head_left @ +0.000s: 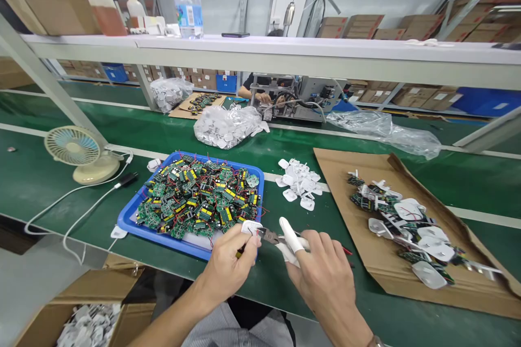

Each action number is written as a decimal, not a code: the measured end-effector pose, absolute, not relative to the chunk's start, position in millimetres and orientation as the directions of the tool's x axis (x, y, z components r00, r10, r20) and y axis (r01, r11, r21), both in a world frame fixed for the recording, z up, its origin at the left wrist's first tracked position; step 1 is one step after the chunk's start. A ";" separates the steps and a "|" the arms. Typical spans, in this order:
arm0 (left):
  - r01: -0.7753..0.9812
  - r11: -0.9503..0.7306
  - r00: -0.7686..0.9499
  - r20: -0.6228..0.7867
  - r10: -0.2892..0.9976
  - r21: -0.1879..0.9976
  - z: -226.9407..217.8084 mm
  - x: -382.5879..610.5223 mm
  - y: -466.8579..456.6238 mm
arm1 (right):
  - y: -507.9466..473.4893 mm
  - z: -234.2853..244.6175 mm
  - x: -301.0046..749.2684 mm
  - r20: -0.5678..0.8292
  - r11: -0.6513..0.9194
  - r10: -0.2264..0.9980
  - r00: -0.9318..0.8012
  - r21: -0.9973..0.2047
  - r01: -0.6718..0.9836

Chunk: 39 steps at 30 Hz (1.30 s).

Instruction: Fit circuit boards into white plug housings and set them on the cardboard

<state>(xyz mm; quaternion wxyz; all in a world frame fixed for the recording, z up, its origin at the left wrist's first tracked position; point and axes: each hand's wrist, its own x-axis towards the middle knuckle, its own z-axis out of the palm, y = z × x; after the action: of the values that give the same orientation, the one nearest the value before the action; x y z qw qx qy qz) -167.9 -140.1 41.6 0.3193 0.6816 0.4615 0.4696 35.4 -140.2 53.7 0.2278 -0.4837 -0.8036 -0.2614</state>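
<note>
- Lower left, a cardboard box [93, 284] stands open below the bench, loosely filled with white plastic parts [87, 326].
- On the green bench [24, 173], a small fan [75, 147] sits beside a looping white cable; bare bench top lies to its left.
- The blue tray [163, 239] is heaped with green circuit boards [199, 198] carrying yellow components and red wires. Its length runs left to right, and its near rim lies close to the bench's front edge.
- Behind the tray, a clear bag [228, 126] bulges with white pieces.
- The left hand [232, 257] pinches a white plate [251, 227] between thumb and fingers, just off the tray's near right corner. The plate's broad face is tipped upward, a red wire showing at it; something yellow shows under the fingers.
- The right hand [321, 268], white covers on thumb and index finger, is wrapped around pliers [272, 236]. Their long axis runs roughly left to right, the nose pointing left at the plate; whether it touches is too fine to tell.
- Beyond the pliers, white plates lie in a loose pile [301, 179], with a strip of open bench between them and the cardboard.
- At right, a cardboard sheet [340, 176] with a folded-up far edge bears wired boards with white plates attached [427, 233], strewn from upper left to lower right.
</note>
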 end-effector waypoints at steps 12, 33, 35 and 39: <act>0.334 -0.489 0.216 0.439 0.872 0.806 41.6 -177.0 -142.4 | -138.0 26.4 44.6 0.460 0.553 0.814 -0.355 -0.425 0.716; 0.367 -0.457 0.183 0.418 0.890 0.810 47.6 -172.3 -145.2 | -146.2 55.4 36.3 0.639 0.477 0.661 -0.393 0.046 0.878; 0.389 -0.462 0.175 0.428 0.887 0.797 48.2 -169.9 -146.6 | -146.1 55.9 33.5 0.642 0.464 0.651 -0.406 0.087 0.881; 0.422 -0.461 0.163 0.435 0.886 0.780 47.4 -168.9 -148.2 | -144.7 57.2 32.4 0.623 0.461 0.635 -0.457 0.169 0.871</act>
<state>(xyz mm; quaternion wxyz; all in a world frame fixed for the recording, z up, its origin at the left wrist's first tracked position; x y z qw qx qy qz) -168.9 -148.2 47.4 0.2515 0.7200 0.4541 0.4606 32.4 -144.7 57.2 0.2452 -0.4598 -0.8188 -0.2410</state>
